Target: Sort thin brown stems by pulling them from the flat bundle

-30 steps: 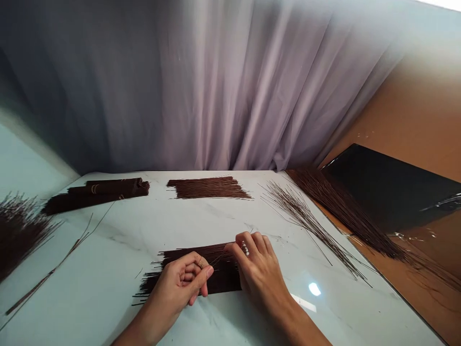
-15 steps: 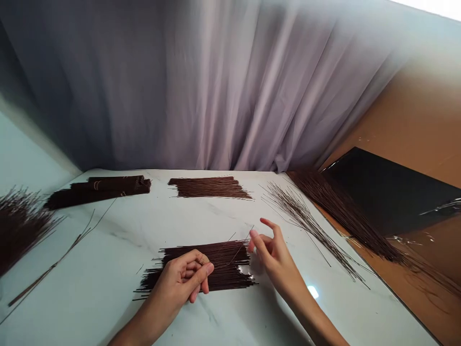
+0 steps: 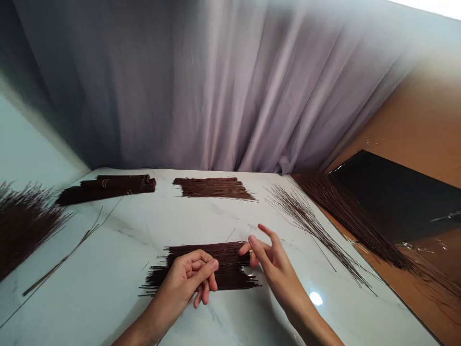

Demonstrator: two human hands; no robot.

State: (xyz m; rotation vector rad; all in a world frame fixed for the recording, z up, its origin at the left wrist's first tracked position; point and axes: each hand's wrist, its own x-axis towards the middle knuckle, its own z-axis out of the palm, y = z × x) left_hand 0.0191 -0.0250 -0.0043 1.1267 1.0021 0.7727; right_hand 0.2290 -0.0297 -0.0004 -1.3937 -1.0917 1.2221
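Note:
A mat of thin dark brown sticks lies in front of me on the white marbled table. My left hand is over its left and middle part. The left thumb presses against the curled index finger; whatever sits in that pinch, if anything, is too small to make out. At the mat's right end is my right hand, with thumb and fingers apart and nothing visible between them. The right fingertips overlap the stick ends; I cannot tell whether they touch. One thin stick pokes out beyond the mat's far edge.
Farther back lies another flat row of sticks. Tied dark bundles are at the back left, a bushy pile at the far left. Loose sticks spread on the right, beside a long dark heap along the edge. A grey curtain hangs behind.
My right hand has come slightly nearer the mat, its index finger curled lower over the stick ends. A thin stick seen between the hands before no longer shows. The view has shifted slightly.

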